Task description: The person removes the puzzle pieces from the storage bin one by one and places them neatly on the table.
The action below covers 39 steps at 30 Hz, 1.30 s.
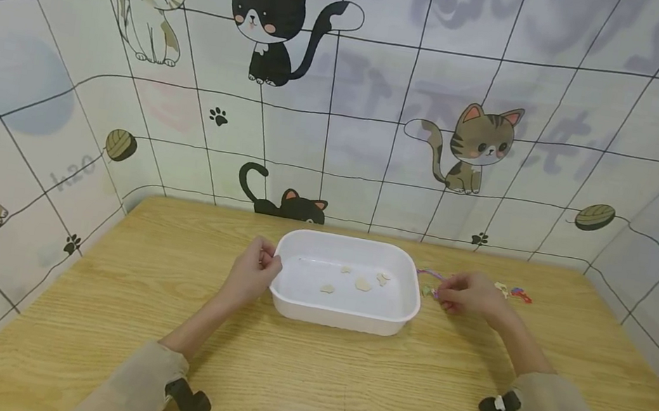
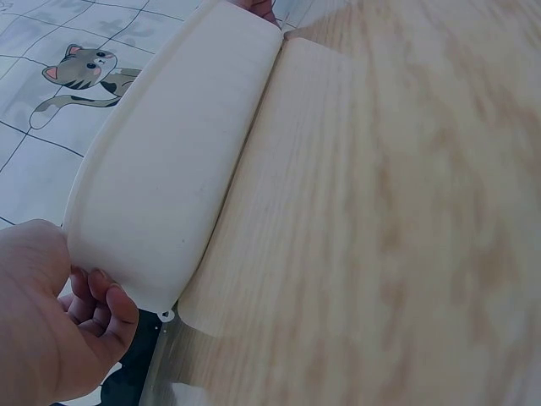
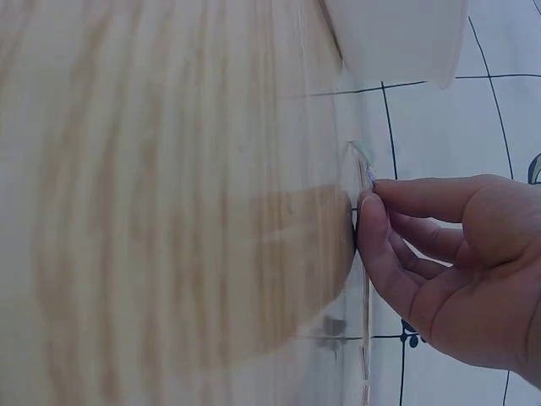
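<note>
My right hand (image 1: pixel 471 294) sits at three o'clock of the shallow white plastic tray with rounded corners (image 1: pixel 344 320), thumb and forefinger pinching what looks like a thin purple cord-like strand (image 1: pixel 431 272); its far details are too small for me to read. My left hand (image 1: pixel 252 271) grips the tray's rim at nine o'clock, fingers curled. The tray stands on the pale wood-grain bench (image 1: pixel 311 373), dead ahead at twelve o'clock, with small flat beige pieces (image 1: pixel 362 284) scattered across its floor. A small green piece (image 1: pixel 426 291) lies beside my pinch, and a red-and-blue piece (image 1: pixel 521 294) lies past that hand, towards two o'clock.

I judge the step in hand to be picking up the strand while I steady the tray. To my mind, the next move calls for a firm fingertip pinch, a gentle lift and an unmoving left hand.
</note>
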{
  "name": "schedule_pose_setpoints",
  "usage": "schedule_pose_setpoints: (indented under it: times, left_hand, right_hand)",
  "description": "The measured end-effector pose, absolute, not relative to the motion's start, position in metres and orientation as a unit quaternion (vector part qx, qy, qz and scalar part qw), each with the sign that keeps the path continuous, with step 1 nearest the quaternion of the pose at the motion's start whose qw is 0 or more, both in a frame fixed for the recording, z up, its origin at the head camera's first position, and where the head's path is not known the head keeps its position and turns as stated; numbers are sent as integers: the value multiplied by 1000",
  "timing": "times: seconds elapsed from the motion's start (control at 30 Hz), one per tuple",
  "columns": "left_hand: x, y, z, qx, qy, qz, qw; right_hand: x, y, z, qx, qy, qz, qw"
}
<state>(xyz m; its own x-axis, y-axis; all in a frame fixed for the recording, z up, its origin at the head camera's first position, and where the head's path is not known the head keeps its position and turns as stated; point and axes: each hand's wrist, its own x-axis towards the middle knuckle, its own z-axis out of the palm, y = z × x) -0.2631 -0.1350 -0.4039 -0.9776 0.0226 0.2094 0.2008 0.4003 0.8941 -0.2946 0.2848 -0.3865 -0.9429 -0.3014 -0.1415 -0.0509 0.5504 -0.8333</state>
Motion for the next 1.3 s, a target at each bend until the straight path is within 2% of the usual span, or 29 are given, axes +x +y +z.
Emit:
schedule_pose_setpoints:
  times: [0.6,1.3]
  left_hand:
    - [-264,-136,-405,-67,-832,-545,76]
    - [-262,-135,-403,-67,-834,-541,84]
  right_hand:
    - [-297,283,-382,-106,883,-434,141]
    - [-279,248,-349,-137,883,-447,35]
